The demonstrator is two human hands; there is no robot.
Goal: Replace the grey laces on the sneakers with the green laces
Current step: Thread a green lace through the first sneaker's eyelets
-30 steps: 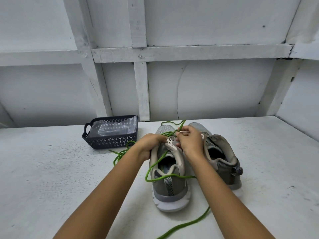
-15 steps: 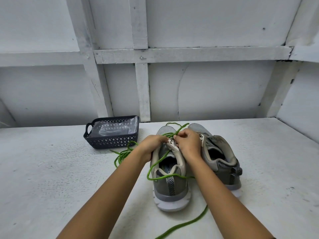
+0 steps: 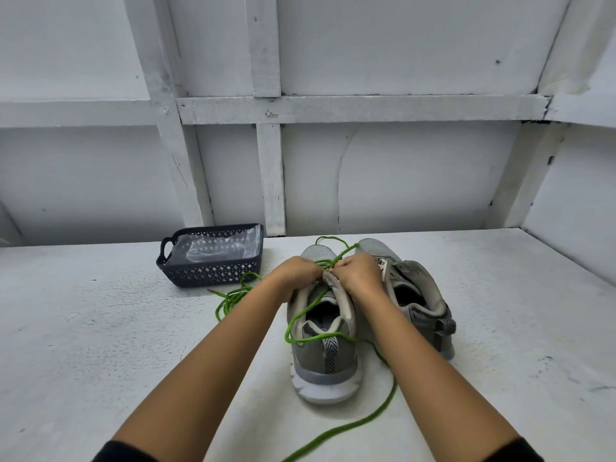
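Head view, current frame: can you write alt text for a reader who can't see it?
The left hand grips the upper of a grey sneaker while the right hand pinches a green lace at its eyelets, on a white table. A second grey sneaker stands to its right, and a dark basket sits behind to the left.

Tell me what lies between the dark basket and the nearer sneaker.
Loose coils of green lace on the white table, in the head view.

The left hand [image 3: 295, 276] and right hand [image 3: 359, 276] cover the eyelets of the sneaker [image 3: 325, 356], hiding where the green lace [image 3: 395, 390] threads. Its loose end runs off the bottom edge.
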